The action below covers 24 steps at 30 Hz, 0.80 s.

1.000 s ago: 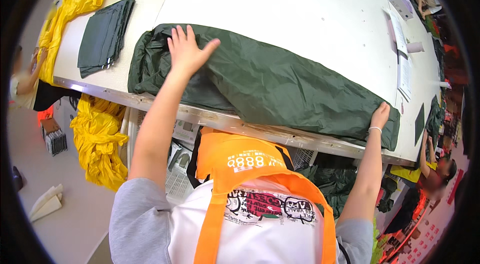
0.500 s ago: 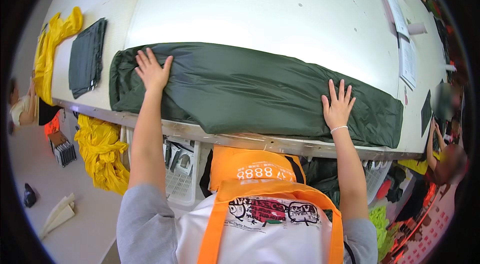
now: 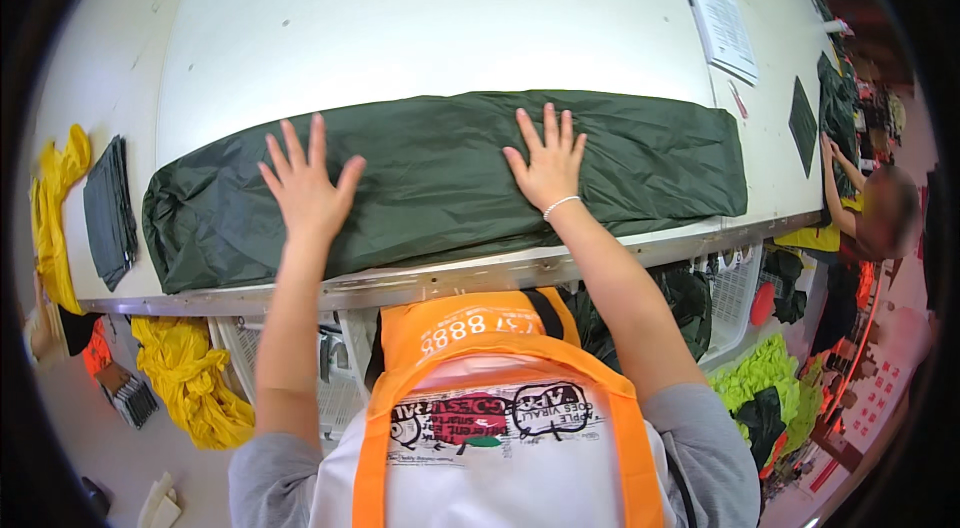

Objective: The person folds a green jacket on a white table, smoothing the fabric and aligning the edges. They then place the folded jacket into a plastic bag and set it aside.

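We have the dark green fabric (image 3: 430, 198) lying in a long, wrinkled band along the near edge of the counter (image 3: 420, 48). Our left grip (image 3: 309, 196) and right grip (image 3: 549, 170) rest palm-down on it, fingers spread apart, clasping nothing. To smooth it well, we should probably press evenly, ease the creases outward toward both ends, and line the long sides up straight.

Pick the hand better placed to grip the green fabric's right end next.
Right, most likely: the right hand lies spread on the dark green fabric, nearer that end. The left hand, also spread on it, is farther left.
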Available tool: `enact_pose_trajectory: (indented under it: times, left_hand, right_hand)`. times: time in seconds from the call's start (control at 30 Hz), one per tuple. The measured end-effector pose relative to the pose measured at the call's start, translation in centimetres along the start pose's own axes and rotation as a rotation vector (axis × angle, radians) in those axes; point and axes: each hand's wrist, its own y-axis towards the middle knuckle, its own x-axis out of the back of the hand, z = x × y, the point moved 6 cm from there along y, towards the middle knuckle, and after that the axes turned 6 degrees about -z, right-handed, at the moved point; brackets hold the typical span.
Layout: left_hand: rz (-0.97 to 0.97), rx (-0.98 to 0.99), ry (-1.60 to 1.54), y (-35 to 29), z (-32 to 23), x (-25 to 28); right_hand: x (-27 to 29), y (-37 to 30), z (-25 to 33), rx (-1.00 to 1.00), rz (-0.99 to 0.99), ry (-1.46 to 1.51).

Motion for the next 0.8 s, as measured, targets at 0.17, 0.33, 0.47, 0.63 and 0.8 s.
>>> enact_pose_trajectory:
  times: [0.17, 0.33, 0.47, 0.63, 0.8]
  left_hand:
    - [-0.039, 0.080, -0.023, -3.2, -1.8, -6.1]
    - [-0.050, 0.099, -0.001, -3.8, -1.5, -6.0]
    - [-0.089, 0.033, -0.027, -2.8, -5.1, -3.3]
    - [-0.112, 0.097, -0.231, -2.8, -8.3, -5.5]
    - [-0.089, 0.142, -0.221, -2.9, -8.1, -5.9]
  right_hand:
    - [0.2, 0.3, -2.4, -0.058, -0.028, 0.416]
    - [6.1, -8.2, -15.1, -0.602, -0.559, 0.308]
    - [2.1, -16.6, -21.8, -1.117, -0.509, 0.395]
    - [0.2, -11.6, -20.5, -1.417, -0.538, 1.416]
    - [0.9, -7.5, -19.6, -1.209, -0.390, 1.979]
